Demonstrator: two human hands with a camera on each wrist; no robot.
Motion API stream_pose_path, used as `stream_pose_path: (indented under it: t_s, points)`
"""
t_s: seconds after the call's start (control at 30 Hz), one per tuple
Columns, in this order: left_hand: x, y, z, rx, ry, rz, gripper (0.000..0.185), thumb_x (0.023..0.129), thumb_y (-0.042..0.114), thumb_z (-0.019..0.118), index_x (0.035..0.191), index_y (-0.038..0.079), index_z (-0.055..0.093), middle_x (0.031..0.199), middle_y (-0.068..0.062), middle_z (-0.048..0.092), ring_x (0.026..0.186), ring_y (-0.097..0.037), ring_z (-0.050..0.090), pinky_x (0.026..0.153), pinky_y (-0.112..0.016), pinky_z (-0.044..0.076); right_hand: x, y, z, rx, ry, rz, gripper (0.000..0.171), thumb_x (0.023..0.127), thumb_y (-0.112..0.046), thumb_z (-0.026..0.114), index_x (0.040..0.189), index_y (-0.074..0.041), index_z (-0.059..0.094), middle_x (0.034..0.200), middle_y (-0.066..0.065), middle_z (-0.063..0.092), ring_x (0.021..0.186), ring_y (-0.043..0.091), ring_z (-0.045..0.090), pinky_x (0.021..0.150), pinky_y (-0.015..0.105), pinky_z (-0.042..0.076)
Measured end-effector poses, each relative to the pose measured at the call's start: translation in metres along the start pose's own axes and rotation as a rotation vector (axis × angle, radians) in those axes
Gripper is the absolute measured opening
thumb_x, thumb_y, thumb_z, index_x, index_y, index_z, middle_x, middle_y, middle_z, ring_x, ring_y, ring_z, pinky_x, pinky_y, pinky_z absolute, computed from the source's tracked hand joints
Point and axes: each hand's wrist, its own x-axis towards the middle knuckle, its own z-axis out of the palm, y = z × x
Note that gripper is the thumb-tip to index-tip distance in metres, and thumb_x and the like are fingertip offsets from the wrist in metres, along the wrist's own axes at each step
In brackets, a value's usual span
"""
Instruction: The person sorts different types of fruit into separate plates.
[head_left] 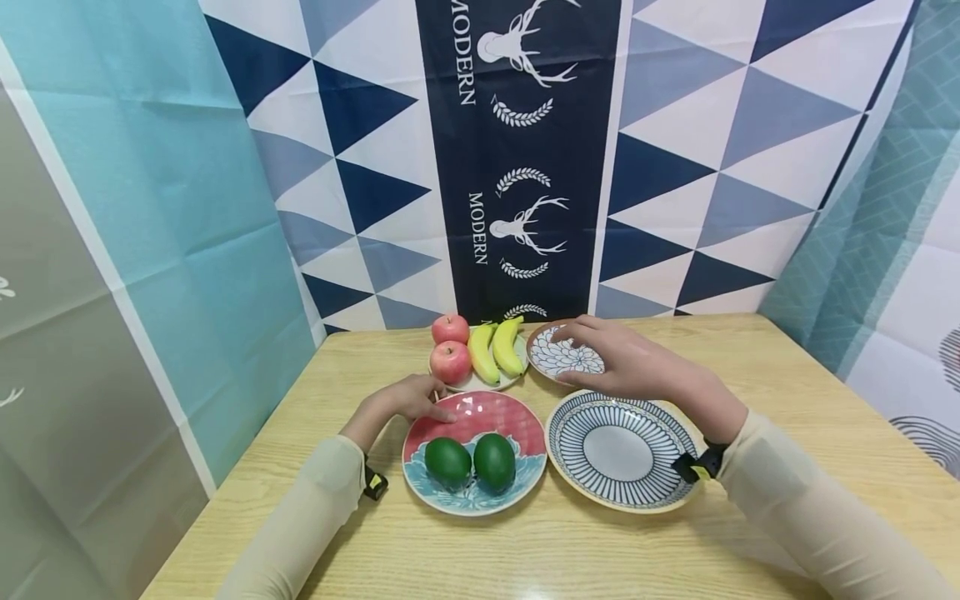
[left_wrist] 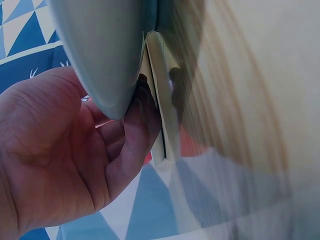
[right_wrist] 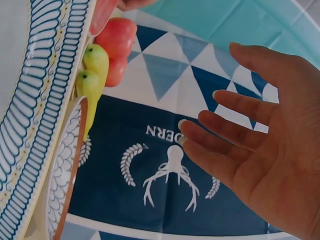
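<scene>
Head view: the left hand (head_left: 411, 397) pinches the red plate (head_left: 495, 410), left of the striped plate (head_left: 618, 452), by its far-left rim, likely because two green fruits (head_left: 494, 462) occupy the nearer half; the right hand (head_left: 628, 362) hangs near the striped plate's far edge. Left wrist: fingers curl beneath the rim, seemingly for support. Right wrist: fingers apart, holding nothing.

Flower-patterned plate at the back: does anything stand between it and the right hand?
Nothing visible does. The right hand hovers by the flower-patterned plate, fingers relaxed, and the right wrist view shows an open gap between them. The striped plate lies nearer the person, outside that gap.
</scene>
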Motion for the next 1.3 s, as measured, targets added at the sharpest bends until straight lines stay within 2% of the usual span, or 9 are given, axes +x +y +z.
stream_pose_path:
  t_s: [0.27, 0.63, 0.87, 1.0, 1.13, 1.3]
  points:
    - [0.000, 0.001, 0.001, -0.020, -0.005, -0.009, 0.032, 0.093, 0.031, 0.084, 0.100, 0.009, 0.063, 0.089, -0.006, 0.062, 0.076, -0.019, 0.058, 0.062, -0.028, 0.052, -0.003, 0.023, -0.002, -0.021, 0.023, 0.068, 0.048, 0.096, -0.036, 0.080, 0.135, -0.011, 0.066, 0.129, 0.009, 0.066, 0.116, 0.030, 0.065, 0.098, 0.053, 0.055]
    - [0.000, 0.002, 0.001, -0.021, -0.008, -0.004, 0.031, 0.093, 0.030, 0.084, 0.100, 0.009, 0.062, 0.089, -0.007, 0.062, 0.077, -0.019, 0.058, 0.062, -0.028, 0.052, -0.014, 0.052, -0.008, -0.043, 0.033, 0.109, 0.051, 0.098, -0.034, 0.078, 0.136, -0.003, 0.064, 0.132, 0.016, 0.068, 0.110, 0.033, 0.068, 0.092, 0.051, 0.057]
    - [0.001, 0.001, 0.001, -0.030, -0.016, -0.005, 0.031, 0.093, 0.031, 0.084, 0.100, 0.009, 0.062, 0.089, -0.007, 0.061, 0.077, -0.019, 0.059, 0.061, -0.029, 0.053, -0.026, 0.062, -0.006, -0.064, 0.030, 0.124, 0.050, 0.097, -0.036, 0.079, 0.132, -0.004, 0.066, 0.124, 0.013, 0.069, 0.095, 0.020, 0.064, 0.077, 0.040, 0.054]
    - [0.001, -0.001, 0.001, -0.027, -0.011, -0.002, 0.032, 0.093, 0.032, 0.084, 0.099, 0.009, 0.063, 0.089, -0.006, 0.061, 0.076, -0.018, 0.057, 0.062, -0.028, 0.051, -0.032, 0.068, -0.005, -0.071, 0.026, 0.132, 0.049, 0.096, -0.035, 0.079, 0.131, -0.003, 0.067, 0.123, 0.013, 0.069, 0.096, 0.022, 0.066, 0.078, 0.041, 0.054]
    - [0.001, -0.002, 0.001, -0.027, -0.007, -0.010, 0.031, 0.093, 0.032, 0.084, 0.099, 0.009, 0.063, 0.089, -0.006, 0.061, 0.077, -0.019, 0.057, 0.063, -0.028, 0.050, -0.033, 0.074, -0.004, -0.058, 0.025, 0.133, 0.043, 0.095, -0.031, 0.081, 0.126, -0.003, 0.068, 0.112, 0.008, 0.071, 0.094, 0.022, 0.069, 0.080, 0.043, 0.057]
    - [0.001, -0.001, 0.001, -0.026, -0.014, -0.024, 0.031, 0.094, 0.032, 0.083, 0.100, 0.009, 0.064, 0.093, -0.007, 0.062, 0.082, -0.020, 0.059, 0.065, -0.029, 0.053, -0.035, 0.080, 0.001, -0.012, -0.036, 0.193, 0.041, 0.093, -0.029, 0.083, 0.121, -0.003, 0.068, 0.101, 0.002, 0.071, 0.086, 0.017, 0.070, 0.076, 0.040, 0.059]
